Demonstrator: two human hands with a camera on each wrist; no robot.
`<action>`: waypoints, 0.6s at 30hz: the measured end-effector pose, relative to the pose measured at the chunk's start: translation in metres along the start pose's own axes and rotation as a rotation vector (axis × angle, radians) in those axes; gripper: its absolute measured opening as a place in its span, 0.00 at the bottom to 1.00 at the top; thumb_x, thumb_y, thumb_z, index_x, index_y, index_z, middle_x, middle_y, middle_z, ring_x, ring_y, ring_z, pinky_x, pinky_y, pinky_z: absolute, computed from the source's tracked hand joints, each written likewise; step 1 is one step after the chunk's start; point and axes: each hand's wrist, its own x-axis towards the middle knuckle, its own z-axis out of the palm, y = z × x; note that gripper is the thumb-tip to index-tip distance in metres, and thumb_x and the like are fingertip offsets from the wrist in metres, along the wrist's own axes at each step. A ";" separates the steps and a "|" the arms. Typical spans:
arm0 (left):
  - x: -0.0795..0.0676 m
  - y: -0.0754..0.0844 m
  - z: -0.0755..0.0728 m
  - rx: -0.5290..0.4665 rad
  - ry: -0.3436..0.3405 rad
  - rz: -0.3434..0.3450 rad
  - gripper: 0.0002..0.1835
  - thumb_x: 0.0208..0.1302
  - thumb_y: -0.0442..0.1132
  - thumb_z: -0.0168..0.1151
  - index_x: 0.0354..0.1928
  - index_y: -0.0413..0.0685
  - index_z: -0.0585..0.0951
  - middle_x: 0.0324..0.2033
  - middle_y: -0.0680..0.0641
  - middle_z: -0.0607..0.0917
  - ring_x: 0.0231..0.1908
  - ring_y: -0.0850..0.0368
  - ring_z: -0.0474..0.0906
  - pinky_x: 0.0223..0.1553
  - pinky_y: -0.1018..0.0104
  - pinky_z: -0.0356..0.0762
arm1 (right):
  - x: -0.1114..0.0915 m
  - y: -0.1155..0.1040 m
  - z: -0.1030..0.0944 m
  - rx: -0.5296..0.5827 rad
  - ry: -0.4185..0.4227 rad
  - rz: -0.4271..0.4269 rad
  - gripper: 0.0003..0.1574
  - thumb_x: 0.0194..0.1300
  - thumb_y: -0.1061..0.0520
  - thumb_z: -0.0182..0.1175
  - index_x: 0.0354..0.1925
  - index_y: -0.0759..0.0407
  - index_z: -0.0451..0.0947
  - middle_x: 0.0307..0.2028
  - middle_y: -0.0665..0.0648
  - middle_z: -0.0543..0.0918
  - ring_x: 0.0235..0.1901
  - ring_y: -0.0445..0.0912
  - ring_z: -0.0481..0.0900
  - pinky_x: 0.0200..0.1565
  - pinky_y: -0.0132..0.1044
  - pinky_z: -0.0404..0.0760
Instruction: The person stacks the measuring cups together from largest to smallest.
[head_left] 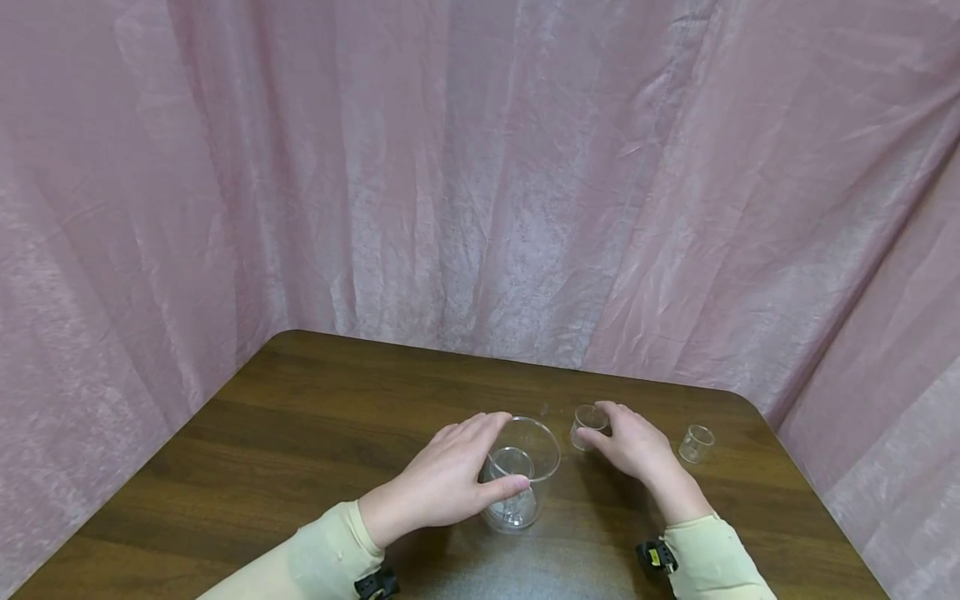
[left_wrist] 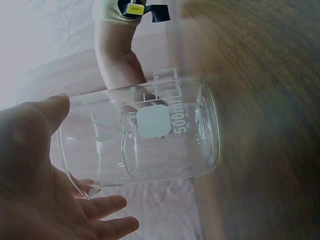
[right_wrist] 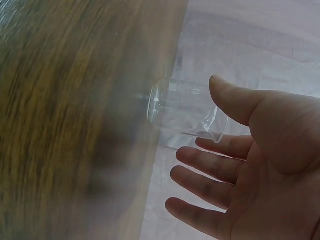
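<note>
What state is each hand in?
Left hand: holding the large beaker near its rim.
Right hand: around a small beaker; grip cannot be told.

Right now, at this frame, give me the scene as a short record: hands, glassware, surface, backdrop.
Left hand: thumb and fingers hold the rim of the large beaker
Right hand: thumb and fingers about the rim of the middle beaker; firmness of grip unclear
Large beaker: upright, marked 500ml, with an inner beaker inside
Rightmost beaker: upright, right of the right hand, untouched
Surface: brown wood-grain table
Backdrop: pink curtain
</note>
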 end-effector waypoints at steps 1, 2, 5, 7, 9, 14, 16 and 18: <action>0.000 0.000 0.000 0.000 -0.001 -0.002 0.45 0.76 0.72 0.61 0.81 0.50 0.69 0.74 0.49 0.77 0.74 0.50 0.73 0.75 0.39 0.68 | 0.000 0.000 0.000 0.003 0.004 -0.002 0.41 0.77 0.38 0.68 0.71 0.66 0.77 0.62 0.69 0.85 0.63 0.66 0.83 0.60 0.67 0.81; 0.000 0.000 0.000 0.001 -0.001 -0.004 0.45 0.76 0.72 0.61 0.81 0.50 0.69 0.74 0.49 0.77 0.74 0.50 0.73 0.75 0.39 0.68 | 0.000 -0.001 -0.001 0.005 0.007 -0.004 0.41 0.77 0.38 0.68 0.71 0.66 0.77 0.61 0.68 0.86 0.62 0.66 0.84 0.60 0.66 0.81; 0.000 0.000 0.000 0.004 -0.001 -0.008 0.45 0.76 0.72 0.62 0.81 0.50 0.69 0.74 0.49 0.77 0.74 0.50 0.73 0.75 0.39 0.68 | 0.001 -0.001 -0.002 0.013 0.011 -0.003 0.41 0.77 0.38 0.68 0.70 0.67 0.78 0.59 0.67 0.87 0.60 0.65 0.85 0.59 0.66 0.82; 0.000 0.000 0.000 0.004 0.002 -0.006 0.45 0.76 0.71 0.62 0.81 0.50 0.69 0.74 0.49 0.77 0.74 0.50 0.73 0.75 0.39 0.68 | 0.002 -0.001 -0.002 0.015 0.011 0.000 0.41 0.77 0.37 0.68 0.70 0.67 0.78 0.59 0.67 0.87 0.60 0.65 0.85 0.59 0.66 0.82; 0.000 0.000 0.000 0.004 0.004 -0.002 0.44 0.76 0.71 0.62 0.81 0.51 0.69 0.74 0.50 0.78 0.74 0.50 0.73 0.75 0.39 0.68 | 0.002 -0.001 -0.001 0.016 0.013 0.003 0.41 0.77 0.37 0.68 0.70 0.67 0.78 0.59 0.66 0.87 0.60 0.65 0.85 0.58 0.66 0.82; 0.000 0.000 0.000 0.004 0.006 0.003 0.44 0.76 0.71 0.62 0.81 0.51 0.69 0.73 0.50 0.78 0.73 0.50 0.74 0.74 0.39 0.69 | 0.002 -0.001 0.000 0.017 0.023 0.005 0.40 0.77 0.37 0.68 0.68 0.66 0.79 0.58 0.65 0.88 0.59 0.63 0.86 0.57 0.65 0.83; 0.000 0.000 0.001 0.003 0.006 0.003 0.44 0.76 0.71 0.62 0.81 0.52 0.69 0.73 0.50 0.78 0.73 0.50 0.74 0.74 0.39 0.69 | 0.002 -0.001 0.001 0.017 0.027 0.005 0.39 0.77 0.37 0.69 0.67 0.66 0.80 0.57 0.65 0.88 0.58 0.63 0.86 0.57 0.65 0.83; 0.000 0.000 0.001 0.002 0.005 0.001 0.44 0.76 0.71 0.62 0.81 0.52 0.69 0.73 0.50 0.78 0.73 0.50 0.74 0.74 0.39 0.69 | 0.002 -0.001 0.002 0.017 0.030 0.004 0.38 0.77 0.37 0.69 0.67 0.66 0.81 0.57 0.64 0.88 0.57 0.63 0.86 0.57 0.65 0.83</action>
